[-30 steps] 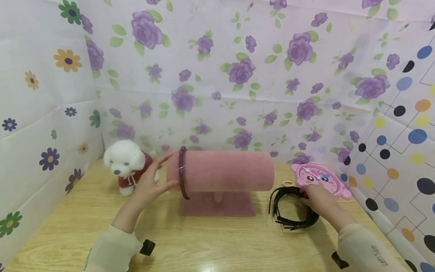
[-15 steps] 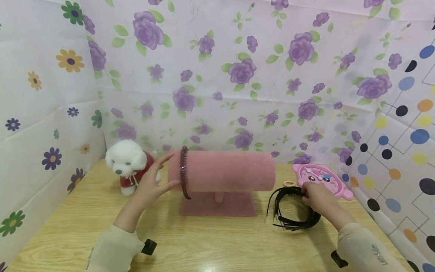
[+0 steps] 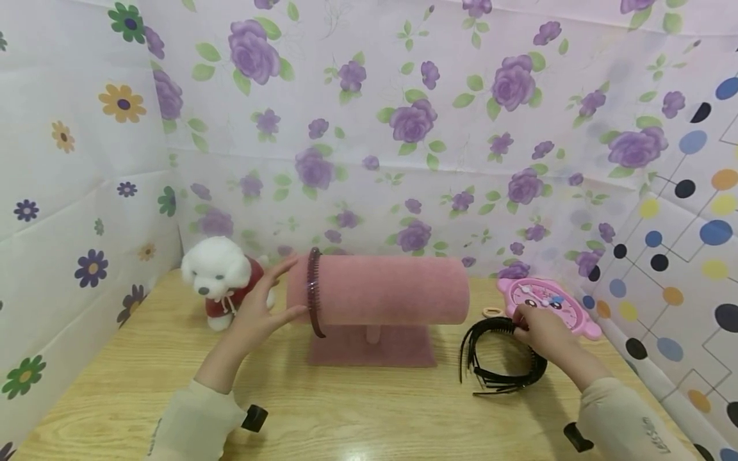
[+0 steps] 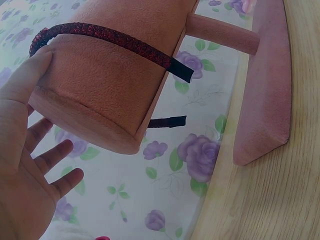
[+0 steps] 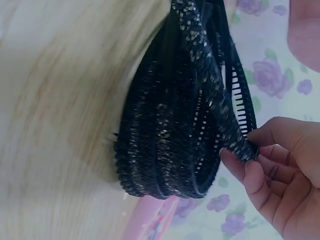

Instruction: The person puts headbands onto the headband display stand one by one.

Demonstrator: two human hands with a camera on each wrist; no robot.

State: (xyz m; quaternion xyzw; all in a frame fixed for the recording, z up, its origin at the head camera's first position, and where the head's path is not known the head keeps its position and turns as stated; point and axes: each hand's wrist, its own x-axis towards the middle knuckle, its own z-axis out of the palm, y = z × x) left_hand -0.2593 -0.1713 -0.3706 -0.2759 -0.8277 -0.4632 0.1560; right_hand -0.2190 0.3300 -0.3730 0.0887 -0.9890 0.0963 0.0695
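My left hand (image 3: 254, 314) touches the left end of a pink plush roll stand (image 3: 392, 291), thumb in front and the other fingers spread. Close by the thumb, a dark red glittery headband (image 4: 107, 39) arches over the roll, its two ends hanging free below it. On the right, my right hand (image 3: 544, 336) pinches one black headband with gold glitter (image 5: 215, 97) between thumb and fingers. That band slants away from a bunch of several black headbands (image 5: 155, 145), some with comb teeth, that lies on the table.
A white plush dog (image 3: 216, 275) in red sits left of the stand, behind my left forearm. Behind the right hand lies a pink toy clock (image 3: 544, 301), with a small beige ring (image 3: 492, 312) beside it. Printed cloth walls (image 3: 375, 128) enclose the wooden table (image 3: 346, 410).
The black headbands' ends have shifted slightly, with the right hand still pinching at the top. My left hand stays at the roll's end. The whole head view has drifted a little.
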